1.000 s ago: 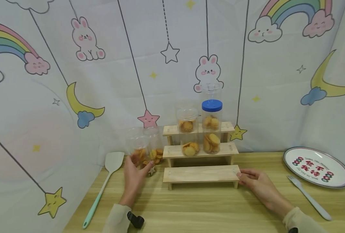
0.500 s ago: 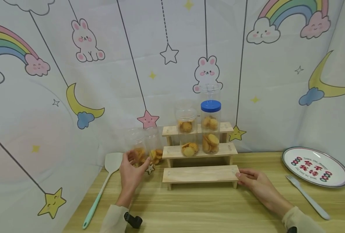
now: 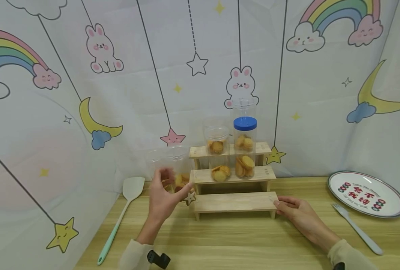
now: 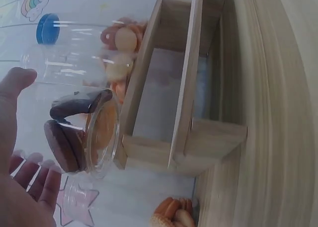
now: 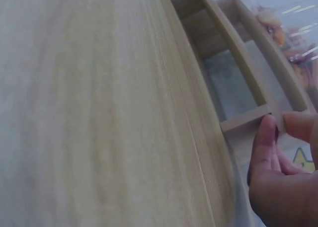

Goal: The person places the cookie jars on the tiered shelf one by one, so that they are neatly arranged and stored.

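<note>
Clear jar [image 3: 177,160], star-shaped biscuit [image 3: 190,198] showing near its base, held above table [image 3: 227,242] just left of wooden rack [image 3: 233,202]. Left hand [image 3: 164,202] grips it, thumb and fingers on opposite sides, forearm reaching forward. Since half a second ago: hand and jar shifted right, toward rack. Right hand [image 3: 298,212] same as before, pinching right end of rack's front tier. Plate [image 3: 390,193], far right: large red Chinese characters; smaller print too tiny to read.
</note>
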### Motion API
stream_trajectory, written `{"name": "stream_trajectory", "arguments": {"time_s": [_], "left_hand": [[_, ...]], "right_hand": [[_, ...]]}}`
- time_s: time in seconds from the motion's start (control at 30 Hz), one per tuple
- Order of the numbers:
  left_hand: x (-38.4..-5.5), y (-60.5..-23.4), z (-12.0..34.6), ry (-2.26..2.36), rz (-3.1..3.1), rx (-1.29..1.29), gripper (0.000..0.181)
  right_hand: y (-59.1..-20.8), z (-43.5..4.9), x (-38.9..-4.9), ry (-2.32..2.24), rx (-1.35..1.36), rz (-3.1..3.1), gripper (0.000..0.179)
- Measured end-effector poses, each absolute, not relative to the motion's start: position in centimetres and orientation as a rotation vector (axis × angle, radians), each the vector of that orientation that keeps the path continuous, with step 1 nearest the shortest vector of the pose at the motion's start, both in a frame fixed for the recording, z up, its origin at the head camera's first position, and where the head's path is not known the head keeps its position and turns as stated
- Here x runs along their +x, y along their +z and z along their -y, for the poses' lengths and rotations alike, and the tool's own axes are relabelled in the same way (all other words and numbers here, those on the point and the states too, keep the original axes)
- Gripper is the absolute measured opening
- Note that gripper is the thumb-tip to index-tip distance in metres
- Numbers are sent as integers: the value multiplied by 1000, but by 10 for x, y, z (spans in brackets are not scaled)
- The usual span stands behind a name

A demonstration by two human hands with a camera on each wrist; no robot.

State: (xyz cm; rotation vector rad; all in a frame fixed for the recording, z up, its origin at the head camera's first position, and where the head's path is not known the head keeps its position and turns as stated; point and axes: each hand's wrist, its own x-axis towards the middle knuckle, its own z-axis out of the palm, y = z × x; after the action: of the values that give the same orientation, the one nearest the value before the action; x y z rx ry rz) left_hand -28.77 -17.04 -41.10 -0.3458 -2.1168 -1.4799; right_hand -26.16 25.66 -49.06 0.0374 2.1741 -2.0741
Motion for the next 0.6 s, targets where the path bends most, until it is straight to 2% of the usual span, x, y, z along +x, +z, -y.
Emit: {"name": "stream_trajectory", "arguments": {"time_s": [0.3,0.6], "left_hand": [[-271,-418,114,-1581,2202,-579,68],[-264,-430,48,-1693,2256,-741,76]], "right_hand": [[-493,-256,-264,-2099,37,-2145,67],[-493,-257,-264,-2110,22,-2147,68]]}}
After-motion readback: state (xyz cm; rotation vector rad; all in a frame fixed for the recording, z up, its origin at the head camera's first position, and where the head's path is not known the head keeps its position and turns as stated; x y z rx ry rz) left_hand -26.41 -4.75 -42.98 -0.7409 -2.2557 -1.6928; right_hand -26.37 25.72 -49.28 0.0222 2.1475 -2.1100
